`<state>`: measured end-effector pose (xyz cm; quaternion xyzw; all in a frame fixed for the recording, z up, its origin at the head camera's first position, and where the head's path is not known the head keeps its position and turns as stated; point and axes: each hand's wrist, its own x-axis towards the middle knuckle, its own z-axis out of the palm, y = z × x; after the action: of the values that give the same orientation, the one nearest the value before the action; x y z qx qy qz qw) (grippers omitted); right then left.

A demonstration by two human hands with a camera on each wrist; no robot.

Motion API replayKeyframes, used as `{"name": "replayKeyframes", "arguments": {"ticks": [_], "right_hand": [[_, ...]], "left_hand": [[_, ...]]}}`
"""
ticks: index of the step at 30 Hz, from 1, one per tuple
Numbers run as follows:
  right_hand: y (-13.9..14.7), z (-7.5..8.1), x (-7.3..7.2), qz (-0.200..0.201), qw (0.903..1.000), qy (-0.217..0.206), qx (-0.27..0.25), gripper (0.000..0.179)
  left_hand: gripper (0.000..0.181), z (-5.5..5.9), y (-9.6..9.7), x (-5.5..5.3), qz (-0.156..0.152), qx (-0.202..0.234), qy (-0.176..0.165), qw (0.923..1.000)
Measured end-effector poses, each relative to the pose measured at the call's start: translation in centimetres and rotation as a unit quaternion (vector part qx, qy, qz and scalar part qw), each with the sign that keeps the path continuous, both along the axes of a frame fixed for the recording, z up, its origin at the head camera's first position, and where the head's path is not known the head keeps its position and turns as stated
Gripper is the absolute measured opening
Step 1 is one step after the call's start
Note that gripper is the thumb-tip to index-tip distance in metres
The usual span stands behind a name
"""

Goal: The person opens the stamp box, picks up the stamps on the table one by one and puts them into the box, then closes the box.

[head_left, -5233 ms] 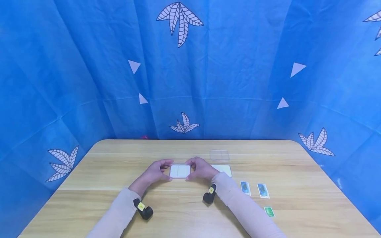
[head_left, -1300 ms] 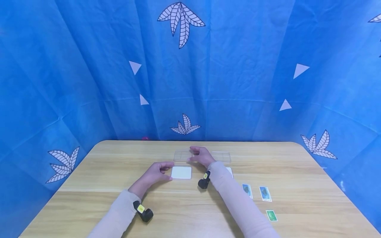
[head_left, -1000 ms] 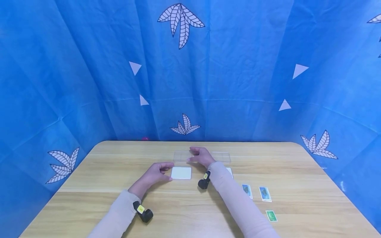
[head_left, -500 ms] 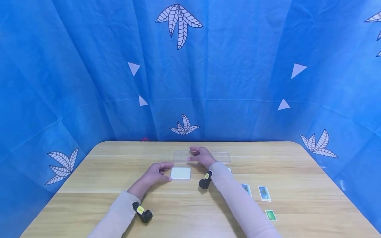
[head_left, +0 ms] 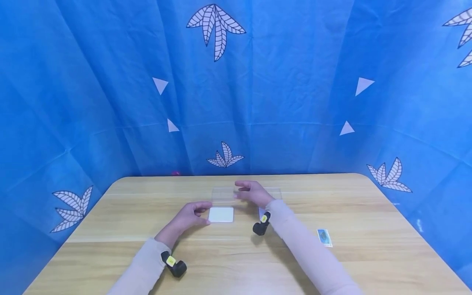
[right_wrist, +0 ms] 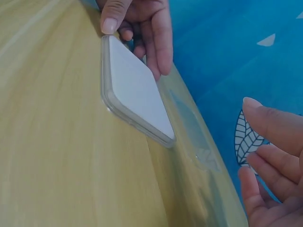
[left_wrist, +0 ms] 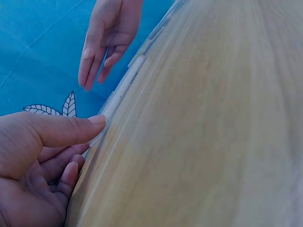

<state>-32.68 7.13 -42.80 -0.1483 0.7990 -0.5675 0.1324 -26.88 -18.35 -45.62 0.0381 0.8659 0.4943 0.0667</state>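
Observation:
My left hand (head_left: 186,217) holds the left end of a flat white rectangular case (head_left: 221,214) with a clear rim, thumb and fingers at opposite edges. In the right wrist view the case (right_wrist: 137,90) lies flat on the table under that grip. Just behind it is a clear plastic lid (head_left: 222,194), hard to make out against the wood. Beside the lid's right end hovers my right hand (head_left: 254,193), its fingers loosely bent with nothing between them. In the right wrist view the right hand (right_wrist: 279,165) is apart from the lid (right_wrist: 194,130).
A second clear lid (head_left: 274,192) lies to the right, partly behind my right hand. Below it, my right sleeve covers most of another white case (head_left: 261,212). A small blue stamp-like card (head_left: 324,237) lies further right on the wooden table (head_left: 228,262). A blue curtain hangs behind.
Since the first frame, the clear lid has come off the white case and lies behind it. My right hand has let go of it and shifted slightly right. My forearm now covers two stamp-like cards.

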Motion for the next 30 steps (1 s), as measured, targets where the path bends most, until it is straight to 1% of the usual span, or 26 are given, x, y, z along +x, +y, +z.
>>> {"name": "replayKeyframes", "arguments": {"ticks": [2,7,11,14,21,26,30], "right_hand": [[0.3,0.3,0.3,0.002,0.9999,0.002,0.012,0.059],[1.0,0.9,0.9,0.014,0.9998,0.009,0.013,0.057],[2.1,1.7,1.9,0.015,0.9995,0.011,0.024,0.057],[3.2,2.0,2.6,0.024,0.9993,0.007,0.028,0.056],[6.5,1.7,3.9,0.041,0.9986,0.018,0.027,0.056],[9.1,1.3,4.5,0.065,0.9978,0.010,0.014,0.058],[11.1,1.1,5.3,0.064,0.9977,0.006,0.023,0.056]], "left_hand": [[0.058,0.0,-0.1,0.1,0.002,0.001,0.003,1.0000],[0.057,0.1,-0.1,0.2,0.004,0.001,0.007,1.0000],[0.057,0.0,0.0,0.1,0.003,0.003,0.005,1.0000],[0.056,-0.1,0.0,0.0,0.001,0.005,0.004,1.0000],[0.056,-0.2,0.1,-0.1,-0.002,0.002,0.003,1.0000],[0.055,-0.1,0.0,-0.1,0.004,0.000,-0.004,1.0000],[0.055,-0.1,0.0,-0.1,0.004,-0.002,-0.005,1.0000]]}}
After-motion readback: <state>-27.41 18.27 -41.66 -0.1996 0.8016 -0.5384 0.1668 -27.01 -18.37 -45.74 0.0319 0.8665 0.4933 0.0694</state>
